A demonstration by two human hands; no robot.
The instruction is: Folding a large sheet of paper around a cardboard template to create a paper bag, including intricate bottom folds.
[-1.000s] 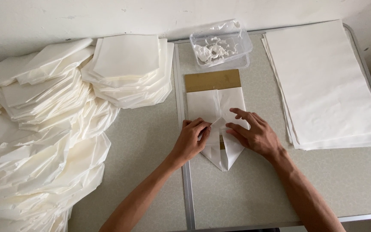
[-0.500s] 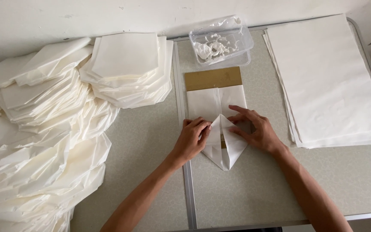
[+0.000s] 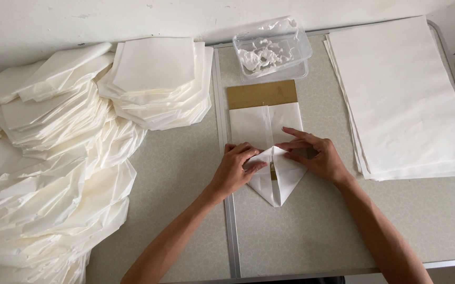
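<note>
Right hand (image 3: 319,158) moved slightly toward 12 o'clock; left hand (image 3: 238,168) unchanged. Both hands flat, fingers pressing folded paper (image 3: 269,152); plastic box (image 3: 272,47) at 12 o'clock.

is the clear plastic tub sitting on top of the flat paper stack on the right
No, the clear tub stands on the table, left of the flat paper stack.

right hand (image 3: 319,158) shifted inward, paper flaps (image 3: 275,173) closed
</note>
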